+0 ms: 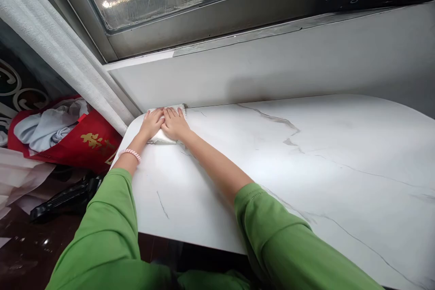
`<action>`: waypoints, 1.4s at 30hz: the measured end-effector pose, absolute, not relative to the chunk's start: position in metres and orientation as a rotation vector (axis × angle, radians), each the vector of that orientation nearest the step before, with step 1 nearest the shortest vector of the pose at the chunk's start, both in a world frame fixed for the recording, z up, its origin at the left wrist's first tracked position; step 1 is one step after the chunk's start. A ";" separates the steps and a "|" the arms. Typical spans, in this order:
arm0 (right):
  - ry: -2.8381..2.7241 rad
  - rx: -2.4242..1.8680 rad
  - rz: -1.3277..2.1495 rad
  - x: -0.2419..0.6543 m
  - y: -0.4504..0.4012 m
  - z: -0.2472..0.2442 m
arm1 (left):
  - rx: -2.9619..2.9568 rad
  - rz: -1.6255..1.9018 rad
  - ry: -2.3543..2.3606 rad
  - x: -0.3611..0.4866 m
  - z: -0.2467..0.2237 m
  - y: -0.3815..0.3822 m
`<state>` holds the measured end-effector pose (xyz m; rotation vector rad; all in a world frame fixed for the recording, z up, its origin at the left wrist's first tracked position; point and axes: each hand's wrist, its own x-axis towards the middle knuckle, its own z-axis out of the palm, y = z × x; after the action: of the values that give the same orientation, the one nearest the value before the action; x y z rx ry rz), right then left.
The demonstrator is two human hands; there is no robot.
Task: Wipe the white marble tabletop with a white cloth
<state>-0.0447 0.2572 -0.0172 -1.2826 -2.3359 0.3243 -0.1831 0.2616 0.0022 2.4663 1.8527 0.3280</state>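
Both hands lie side by side on a folded white cloth (162, 137) at the far left corner of the white marbled table (265, 167). My left hand (152, 123) rests flat over the cloth's left part, its fingers stretched toward the wall; a pink coiled band circles that wrist. My right hand (174, 123) presses flat on the cloth's right part, fingers stretched out, its thumb side touching my left hand. The cloth's frayed edges show behind and in front of the hands. Its underside against the tabletop is hidden.
Behind the table rises a white wall (272, 59) below a metal-framed window (190, 0). A pale curtain (64, 41) hangs at the left. Beside the table's left end stands a red bag (98, 138) with light fabric inside, near a black object (64, 199) on the dark floor.
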 end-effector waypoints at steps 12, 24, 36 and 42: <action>-2.416 -1.135 0.283 -0.027 0.162 -0.013 | 2.460 0.291 1.973 -0.175 -0.003 0.148; -2.537 -0.941 0.382 0.048 0.021 -0.011 | 2.459 0.399 1.927 -0.104 -0.004 -0.014; -2.415 -1.315 0.483 0.032 0.145 -0.009 | 2.348 0.280 1.873 -0.107 0.002 0.120; -2.354 -1.375 0.366 0.022 0.232 -0.016 | 2.398 0.334 1.876 -0.112 0.000 0.218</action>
<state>0.0218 0.2324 -0.0160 -1.3745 -2.3539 0.3662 -0.1118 0.2178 0.0003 2.3979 1.8762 0.3339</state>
